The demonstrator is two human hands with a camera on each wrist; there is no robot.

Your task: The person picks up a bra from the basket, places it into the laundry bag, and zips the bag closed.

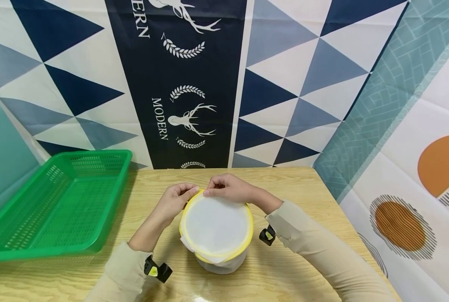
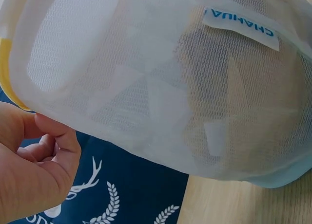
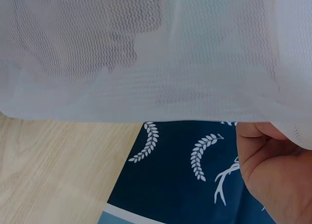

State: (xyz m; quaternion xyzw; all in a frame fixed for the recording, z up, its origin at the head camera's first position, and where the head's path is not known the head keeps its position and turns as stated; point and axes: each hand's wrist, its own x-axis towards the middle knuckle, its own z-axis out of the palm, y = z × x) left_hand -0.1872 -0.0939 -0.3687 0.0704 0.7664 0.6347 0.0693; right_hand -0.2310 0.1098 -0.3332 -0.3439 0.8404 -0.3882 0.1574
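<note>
A white mesh laundry bag (image 1: 217, 226), round with yellow trim, stands upright on the wooden table in the head view. At the far edge of its top, my left hand (image 1: 177, 200) pinches the yellow trim between thumb and fingers. Just beside it, my right hand (image 1: 230, 188) pinches the same rim. The left wrist view shows the see-through mesh side with a sewn-on label (image 2: 243, 27) in blue letters, and darker contents showing faintly through. Seen from the right wrist, the mesh wall (image 3: 146, 83) covers part of the fingers.
A green plastic basket (image 1: 120, 188) with slotted walls sits on the table's left side. The wooden table (image 1: 292, 268) meets a patterned cloth backdrop (image 1: 186, 84) at the back, and another printed cloth (image 1: 402, 167) hangs at the right.
</note>
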